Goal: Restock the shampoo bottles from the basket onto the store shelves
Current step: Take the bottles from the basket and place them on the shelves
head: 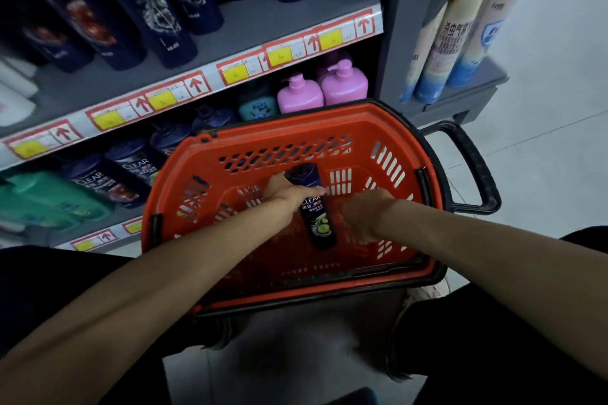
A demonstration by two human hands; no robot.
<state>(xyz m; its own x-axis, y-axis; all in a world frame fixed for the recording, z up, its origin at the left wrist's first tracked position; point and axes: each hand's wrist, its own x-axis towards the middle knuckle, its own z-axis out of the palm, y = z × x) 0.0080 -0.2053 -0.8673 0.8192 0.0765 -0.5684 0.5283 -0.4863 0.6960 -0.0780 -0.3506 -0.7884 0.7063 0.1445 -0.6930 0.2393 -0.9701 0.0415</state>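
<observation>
An orange shopping basket (362, 128) with a black rim and handle sits in front of me. One dark blue shampoo bottle (317, 220) with a green lime label lies on its floor, cap pointing away. My left hand (286, 194) is wrapped over the bottle's upper part. Beside the bottle's right side, low in the basket, my right hand (362, 212) has its fingers curled downward; I cannot see whether it holds anything. The grey shelf (263, 23) above carries similar dark blue bottles (158, 10), and more stand on the lower shelf (131, 161).
Two pink pump bottles (322, 89) and a teal bottle (258, 107) stand on the lower shelf behind the basket. Green packs (46, 200) fill its left end. A side rack holds tall spray cans (460, 33). Pale floor tiles (543, 141) spread to the right.
</observation>
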